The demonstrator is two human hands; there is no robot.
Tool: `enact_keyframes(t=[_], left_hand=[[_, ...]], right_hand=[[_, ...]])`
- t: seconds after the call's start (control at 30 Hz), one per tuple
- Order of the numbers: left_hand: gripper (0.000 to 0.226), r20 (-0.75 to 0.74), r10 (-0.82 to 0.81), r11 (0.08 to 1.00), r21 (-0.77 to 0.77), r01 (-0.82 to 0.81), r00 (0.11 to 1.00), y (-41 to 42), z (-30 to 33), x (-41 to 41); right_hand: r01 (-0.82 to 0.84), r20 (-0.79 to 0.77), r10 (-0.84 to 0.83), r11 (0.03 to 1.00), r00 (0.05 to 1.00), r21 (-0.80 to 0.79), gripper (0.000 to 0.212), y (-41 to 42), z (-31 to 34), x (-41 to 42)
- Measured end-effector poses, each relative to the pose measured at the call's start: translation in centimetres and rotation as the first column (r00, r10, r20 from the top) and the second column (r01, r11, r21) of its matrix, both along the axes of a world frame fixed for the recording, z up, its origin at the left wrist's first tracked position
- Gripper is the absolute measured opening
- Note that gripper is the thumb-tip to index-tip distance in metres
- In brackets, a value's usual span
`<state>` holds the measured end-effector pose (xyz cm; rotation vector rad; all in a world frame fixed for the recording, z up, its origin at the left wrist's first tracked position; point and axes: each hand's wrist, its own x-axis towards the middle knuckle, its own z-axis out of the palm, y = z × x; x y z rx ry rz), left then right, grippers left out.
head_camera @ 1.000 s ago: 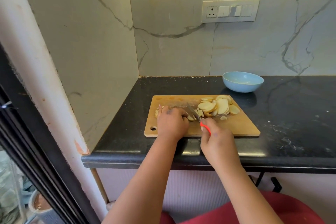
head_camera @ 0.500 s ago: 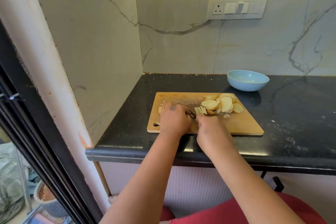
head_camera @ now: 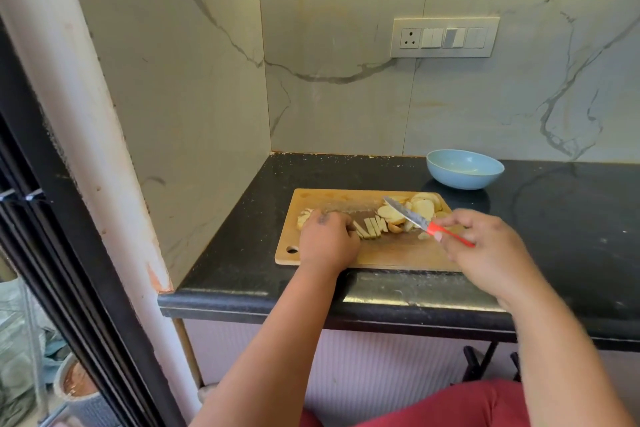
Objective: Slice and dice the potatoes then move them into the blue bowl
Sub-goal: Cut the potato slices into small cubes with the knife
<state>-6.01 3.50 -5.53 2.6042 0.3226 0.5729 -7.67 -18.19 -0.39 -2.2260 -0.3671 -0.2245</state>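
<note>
While the knife hangs lifted off the board, the items stand as follows.

Right hand: fingers curled round the red handle of the knife; blade raised, tip pointing up and left over the round slices.
Left hand: knuckles up on the cutting board, fingers bent down over potato pieces at the board's left side; I cannot tell how tightly they grip.
Potato strips: a short row of cut sticks, just beside the left hand's fingertips.
Round slices: heaped at the board's far right corner, not yet diced.
Blue bowl: on the black counter behind the board's right end, apart from it; no potato visible inside.
Hazard, fingers: the next downstroke lands close to the left fingertips; a blade drifting left could nick them.
Hazard, slip: wet strips may slide under pressure and give uneven dice.
Hazard, spill: the heap sits near the board's edge; a sweep of the blade could push slices onto the counter.
Hazard, board: its near edge lies close to the counter lip, so a hard push could shift it.
Change from half a second back: then the right hand was low beside the left, blade down among the strips; now it has swung out right and the blade is up and plainly visible.
Unchanged: left hand, heap and bowl keep their places.
</note>
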Motion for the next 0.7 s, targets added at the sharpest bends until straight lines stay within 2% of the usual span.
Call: enact_keyframes(t=[0.1,0.2,0.27,0.33,0.43,0.57,0.63,0.7], left_hand=[[0.024,0.033,-0.004,0.995,0.101,0.001,0.999,-0.1,-0.2,0.0],[0.053,0.053,-0.008,0.983,0.184,-0.002,0.999,-0.2,-0.6,0.1],[0.059,0.037,-0.014,0.979,0.204,0.007,0.999,-0.5,-0.6,0.4],[0.052,0.043,-0.037,0.985,0.17,0.029,0.998,-0.8,-0.7,0.7],[0.038,0.021,-0.038,0.995,0.093,0.036,0.999,-1.0,-0.3,1.0],[0.033,-0.048,-0.048,0.999,0.02,0.049,0.998,-1.2,0.6,1.9],[0.036,-0.113,-0.062,0.997,0.04,0.067,0.992,-1.4,0.9,2.3],[0.053,-0.179,-0.091,0.992,0.072,0.105,0.98,-1.8,1.4,2.6]], right_hand=[[0.072,0.113,-0.085,0.991,0.99,0.109,0.014,2.3,-3.3,2.2],[0.119,0.234,-0.173,0.966,0.957,0.231,0.012,2.9,-5.1,2.8],[0.142,0.217,-0.211,0.945,0.953,0.295,0.012,2.4,-5.3,3.1],[0.147,0.173,-0.205,0.943,0.963,0.299,0.011,2.1,-5.6,3.4],[0.112,0.202,-0.174,0.951,0.964,0.287,0.011,2.2,-5.9,3.4],[0.126,0.212,-0.186,0.956,0.959,0.266,0.013,2.4,-5.9,3.7],[0.123,0.214,-0.179,0.96,0.96,0.253,0.013,2.4,-6.1,3.9],[0.11,0.219,-0.168,0.961,0.961,0.254,0.013,2.4,-6.3,4.0]])
